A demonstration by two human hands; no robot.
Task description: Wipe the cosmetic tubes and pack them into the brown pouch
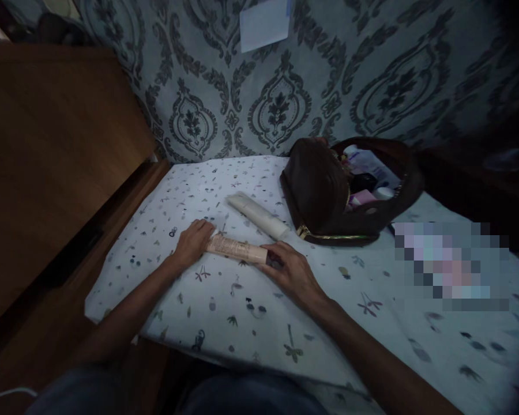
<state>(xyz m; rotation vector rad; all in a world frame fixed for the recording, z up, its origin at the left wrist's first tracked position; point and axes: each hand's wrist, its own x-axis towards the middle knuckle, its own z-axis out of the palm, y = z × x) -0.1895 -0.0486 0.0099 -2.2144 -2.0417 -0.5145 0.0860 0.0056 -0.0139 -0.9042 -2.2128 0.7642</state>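
A peach-coloured squeeze tube (239,249) with small print lies low over the patterned white sheet (225,311), held between both hands. My left hand (194,242) is closed on its flat left end. At the other end, my right hand (292,268) has its fingers wrapped round the dark cap (274,259). Just behind, a second tube (259,216), whitish, rests on the sheet, apart from both hands.
A brown toiletry bag (318,178) stands unzipped at the back right, with several bottles and packs inside. Right of it lies a pixelated, blurred-out area. Wooden furniture (60,115) borders the left; patterned wallpaper (281,109) with a white paper (264,26) rises behind.
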